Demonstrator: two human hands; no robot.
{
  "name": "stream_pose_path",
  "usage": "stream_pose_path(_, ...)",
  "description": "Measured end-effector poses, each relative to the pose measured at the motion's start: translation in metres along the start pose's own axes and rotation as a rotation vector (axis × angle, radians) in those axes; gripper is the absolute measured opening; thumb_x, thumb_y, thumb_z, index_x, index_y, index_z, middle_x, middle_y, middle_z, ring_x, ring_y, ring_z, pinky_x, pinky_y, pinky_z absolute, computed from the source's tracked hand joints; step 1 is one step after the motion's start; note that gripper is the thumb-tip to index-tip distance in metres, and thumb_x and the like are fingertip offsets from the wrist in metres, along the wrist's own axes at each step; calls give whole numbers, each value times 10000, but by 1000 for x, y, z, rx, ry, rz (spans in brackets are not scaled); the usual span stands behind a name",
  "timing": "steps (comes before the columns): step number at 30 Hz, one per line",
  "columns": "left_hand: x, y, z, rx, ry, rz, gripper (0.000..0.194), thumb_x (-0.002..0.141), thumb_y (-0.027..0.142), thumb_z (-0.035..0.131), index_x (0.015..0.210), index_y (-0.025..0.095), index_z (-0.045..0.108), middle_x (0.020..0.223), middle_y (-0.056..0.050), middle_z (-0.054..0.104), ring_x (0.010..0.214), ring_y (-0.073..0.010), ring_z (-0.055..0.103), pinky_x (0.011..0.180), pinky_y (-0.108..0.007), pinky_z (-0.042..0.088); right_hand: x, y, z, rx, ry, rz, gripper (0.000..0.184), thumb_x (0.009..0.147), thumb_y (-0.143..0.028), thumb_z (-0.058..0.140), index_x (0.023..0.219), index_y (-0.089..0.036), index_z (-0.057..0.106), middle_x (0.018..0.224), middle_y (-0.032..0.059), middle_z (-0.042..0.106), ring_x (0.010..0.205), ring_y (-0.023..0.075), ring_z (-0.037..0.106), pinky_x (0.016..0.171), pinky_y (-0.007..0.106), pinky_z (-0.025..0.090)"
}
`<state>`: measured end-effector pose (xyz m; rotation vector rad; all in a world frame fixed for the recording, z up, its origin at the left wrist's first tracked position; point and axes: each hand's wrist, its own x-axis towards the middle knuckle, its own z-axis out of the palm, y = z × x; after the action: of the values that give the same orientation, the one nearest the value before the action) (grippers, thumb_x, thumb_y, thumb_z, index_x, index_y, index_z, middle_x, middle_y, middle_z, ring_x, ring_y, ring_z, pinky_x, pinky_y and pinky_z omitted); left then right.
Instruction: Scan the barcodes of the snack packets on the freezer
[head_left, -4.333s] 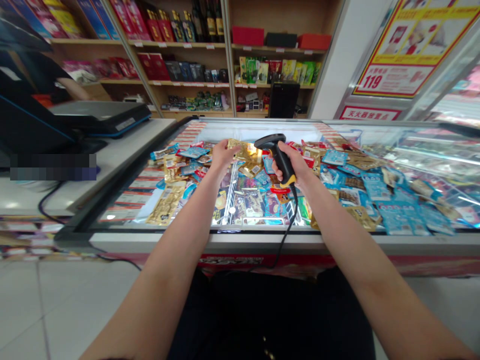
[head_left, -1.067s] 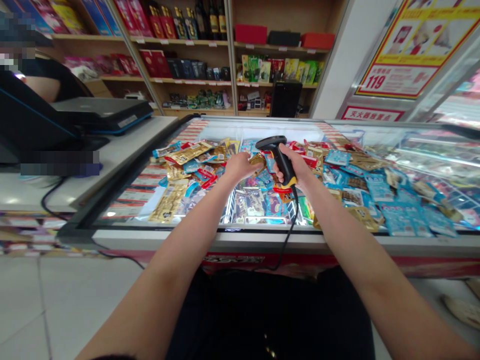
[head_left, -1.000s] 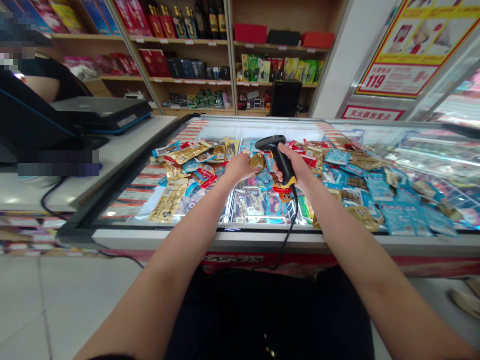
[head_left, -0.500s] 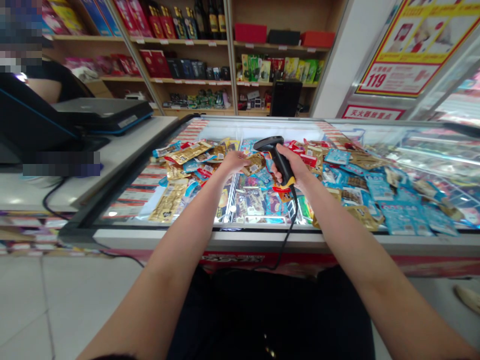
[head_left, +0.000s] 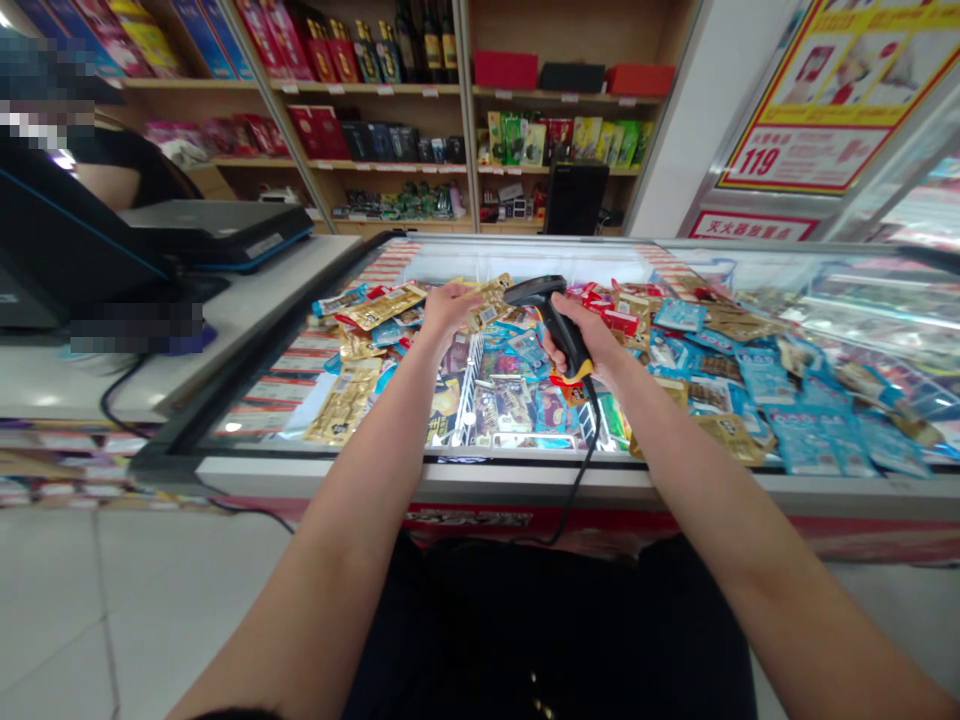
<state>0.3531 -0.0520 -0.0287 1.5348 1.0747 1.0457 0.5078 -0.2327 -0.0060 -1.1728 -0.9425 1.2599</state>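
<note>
My right hand [head_left: 589, 340] is wrapped round a black and yellow barcode scanner [head_left: 564, 335], its head pointing left and its cord hanging down over the freezer's front edge. Between the fingers of my left hand [head_left: 448, 308] is a gold snack packet [head_left: 491, 303], with a pale label patch facing up. The packet is just left of the scanner's head. Gold, red and blue packets lie around both hands on the glass top of the chest freezer [head_left: 300, 385]. A larger gold packet [head_left: 343, 402] lies left of my left forearm, and blue packets [head_left: 814, 430] spread right of my right forearm.
On the left counter [head_left: 225, 300] stand a black flat-topped device [head_left: 217, 225] and a dark screen [head_left: 67, 240]. A person in black is behind them. Shelves [head_left: 379, 90] with bottles and boxes line the back wall, beside a fire notice [head_left: 817, 110].
My left hand has moved slightly left and up with the gold packet, whose label patch now shows more. The scanner has stayed nearly in place. The whole view has shifted slightly.
</note>
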Motion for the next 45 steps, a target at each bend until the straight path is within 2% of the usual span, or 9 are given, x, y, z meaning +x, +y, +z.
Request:
stream_pose_path(4,0,-3,3,11,39,36,265,619,265,777,852,158,707,669,-4,653,631,-153,629,552,-226,480,-2,0,3,-55,4,41,512,913,-673,535,844,-171,607,427,10,543,294,121,453,265,225,362)
stream_pose_path(11,0,-4,5,53,64,66,270,604,267,768,850,163,729,687,-3,667,656,-155,612,567,-229,464,-7,-2,5,-70,-52,7,488,918,-628,568,1000,-149,613,482,-7,582,311,112,471,282,212,380)
stream_pose_path(25,-11,6,2,42,71,35,237,613,239,768,829,158,711,576,30,582,575,-122,534,535,-217,420,-9,-4,5,-93,-79,31,498,908,-635,588,1019,-150,600,487,-16,581,315,116,482,278,214,376)
stream_pose_path(31,-11,7,2,37,76,36,211,611,235,766,802,168,704,584,19,603,587,-137,566,538,-219,430,-8,-3,4,-86,-94,28,467,931,-606,565,1019,-149,598,487,-11,590,311,118,482,277,217,384)
stream_pose_path(38,-7,3,2,44,63,50,221,615,259,771,806,175,699,635,2,649,647,-168,626,580,-242,474,-5,-1,3,-83,-110,22,494,893,-640,608,1000,-158,601,483,-11,593,310,122,486,273,223,381)
stream_pose_path(45,-9,4,1,61,68,48,262,600,304,790,811,177,699,620,7,633,640,-167,612,594,-251,472,-4,1,1,-77,-123,16,495,883,-639,618,997,-158,601,492,-6,601,321,125,495,275,220,388)
